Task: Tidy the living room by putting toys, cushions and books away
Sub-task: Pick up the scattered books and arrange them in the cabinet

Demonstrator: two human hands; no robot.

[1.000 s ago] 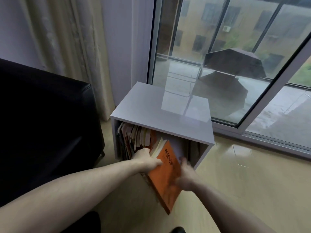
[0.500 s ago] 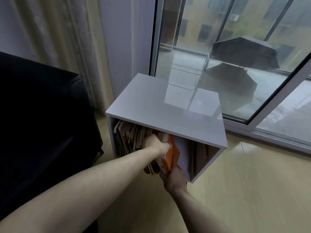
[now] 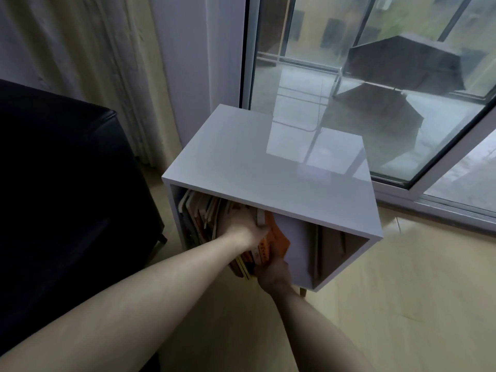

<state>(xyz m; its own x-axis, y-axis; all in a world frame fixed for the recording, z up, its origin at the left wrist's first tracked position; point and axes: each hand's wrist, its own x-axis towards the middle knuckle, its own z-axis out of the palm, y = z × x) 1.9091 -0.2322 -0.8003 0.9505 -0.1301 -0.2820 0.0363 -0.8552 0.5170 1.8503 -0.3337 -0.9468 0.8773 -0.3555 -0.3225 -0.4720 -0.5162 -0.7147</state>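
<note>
Moved since a second ago: orange book [image 3: 277, 238], then tilted outside the cabinet, now pushed into its left compartment among the books.
Sofa [image 3: 61, 189]: black, left of cabinet.
Cabinet [image 3: 268, 162]: white, by the window [image 3: 375, 76], open front, two compartments.
Books [image 3: 204, 218]: leaning stack, left compartment.
Left hand [image 3: 243, 224]: fingers curled over the top edges of the books, beside the orange book.
Right hand [image 3: 272, 272]: at the orange book's lower edge, touching it; grip cannot be told.
</note>
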